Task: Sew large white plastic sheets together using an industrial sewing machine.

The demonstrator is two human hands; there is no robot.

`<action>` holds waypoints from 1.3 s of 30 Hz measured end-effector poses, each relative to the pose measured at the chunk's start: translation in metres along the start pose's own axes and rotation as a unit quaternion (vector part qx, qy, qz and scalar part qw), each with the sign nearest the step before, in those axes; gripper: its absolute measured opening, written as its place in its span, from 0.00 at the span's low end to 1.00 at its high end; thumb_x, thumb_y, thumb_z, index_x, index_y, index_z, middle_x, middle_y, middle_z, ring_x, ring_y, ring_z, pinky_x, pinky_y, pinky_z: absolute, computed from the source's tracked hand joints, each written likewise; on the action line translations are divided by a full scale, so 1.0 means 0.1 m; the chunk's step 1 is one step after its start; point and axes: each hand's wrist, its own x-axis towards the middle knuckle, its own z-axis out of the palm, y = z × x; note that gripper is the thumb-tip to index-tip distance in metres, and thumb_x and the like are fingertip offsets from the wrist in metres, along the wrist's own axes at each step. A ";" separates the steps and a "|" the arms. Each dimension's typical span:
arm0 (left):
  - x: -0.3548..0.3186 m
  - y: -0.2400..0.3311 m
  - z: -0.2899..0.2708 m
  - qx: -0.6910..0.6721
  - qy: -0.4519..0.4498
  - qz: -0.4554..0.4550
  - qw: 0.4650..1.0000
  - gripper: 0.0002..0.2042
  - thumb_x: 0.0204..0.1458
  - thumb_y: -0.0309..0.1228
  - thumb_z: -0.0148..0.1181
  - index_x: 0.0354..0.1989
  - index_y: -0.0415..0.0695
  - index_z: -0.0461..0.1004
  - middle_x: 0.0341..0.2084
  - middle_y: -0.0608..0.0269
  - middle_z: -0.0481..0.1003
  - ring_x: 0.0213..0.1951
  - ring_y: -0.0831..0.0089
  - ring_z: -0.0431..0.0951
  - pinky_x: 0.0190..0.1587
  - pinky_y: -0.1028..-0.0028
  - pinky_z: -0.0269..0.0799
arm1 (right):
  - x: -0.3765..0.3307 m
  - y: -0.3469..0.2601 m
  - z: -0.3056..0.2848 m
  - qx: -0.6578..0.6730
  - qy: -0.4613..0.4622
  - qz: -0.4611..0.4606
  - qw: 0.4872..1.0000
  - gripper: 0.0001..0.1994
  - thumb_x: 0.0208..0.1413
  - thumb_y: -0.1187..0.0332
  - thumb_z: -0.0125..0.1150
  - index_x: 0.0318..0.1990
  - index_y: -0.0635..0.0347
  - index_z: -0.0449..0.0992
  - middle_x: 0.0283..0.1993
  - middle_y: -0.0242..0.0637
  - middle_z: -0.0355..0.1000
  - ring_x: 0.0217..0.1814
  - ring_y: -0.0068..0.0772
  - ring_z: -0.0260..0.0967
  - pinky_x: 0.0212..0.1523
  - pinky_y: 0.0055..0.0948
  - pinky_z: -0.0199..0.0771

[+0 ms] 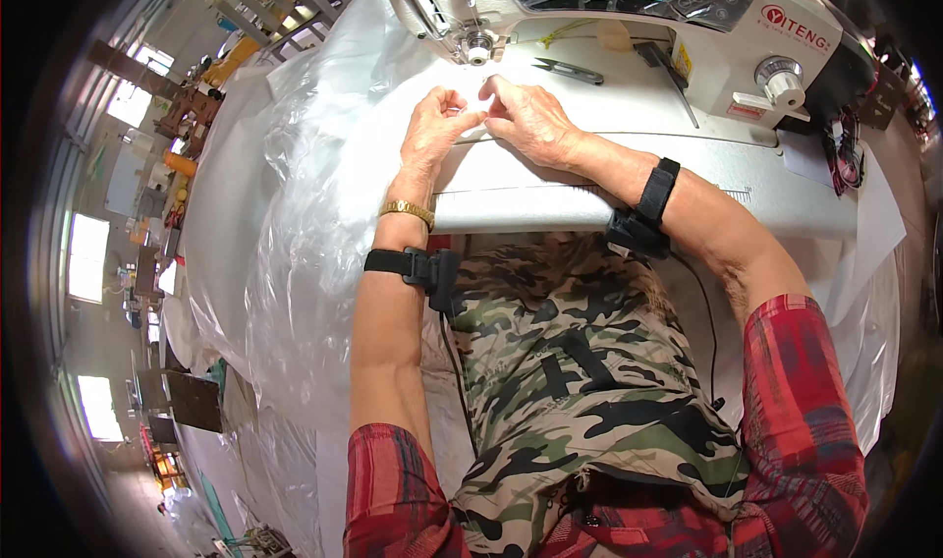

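Both hands are raised close together just in front of the needle area of a white sewing machine (589, 96). My left hand (435, 131) has its thumb and fingertips drawn together in a pinch. My right hand (530, 124) bends its index finger and thumb together beside it, nearest the presser foot area below the round tension dial (477, 49). Whatever sits between the fingertips is too small and washed out by the bright lamp to name. White sheet material (368, 126) lies by the left hand, glaring in the light.
Dark thread snips (570, 71) and a black-handled tool (668, 79) lie on the machine bed behind my right hand. Clear plastic sheeting (305, 263) drapes down the left side. A handwheel-like knob (782, 82) juts out at right. Black cables hang from both wrist straps.
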 end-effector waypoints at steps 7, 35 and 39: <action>-0.09 -0.11 -0.11 0.020 -0.017 0.102 0.994 0.08 0.51 0.26 0.65 0.36 0.36 0.78 0.32 0.65 0.78 0.34 0.80 0.75 0.38 0.80 0.70 | 0.02 -0.02 0.00 -0.054 -0.026 -0.002 0.998 0.11 0.55 0.67 0.56 0.40 0.63 0.79 0.36 0.49 0.76 0.41 0.50 0.75 0.44 0.41 0.72; -0.06 -0.08 -0.02 0.325 0.015 0.202 0.924 0.11 0.47 0.32 0.62 0.33 0.36 0.74 0.34 0.49 0.72 0.40 0.49 0.71 0.45 0.58 0.69 | 0.14 0.12 0.20 -0.217 0.067 -0.015 0.974 0.07 0.48 0.68 0.63 0.31 0.62 0.77 0.33 0.48 0.72 0.41 0.49 0.70 0.42 0.45 0.71; 0.01 -0.16 0.01 0.306 0.038 0.190 0.932 0.11 0.44 0.31 0.62 0.33 0.36 0.75 0.33 0.50 0.74 0.39 0.52 0.73 0.43 0.61 0.71 | 0.18 0.08 0.17 -0.236 0.006 -0.005 0.972 0.05 0.48 0.69 0.62 0.33 0.56 0.79 0.37 0.42 0.72 0.47 0.45 0.69 0.46 0.46 0.68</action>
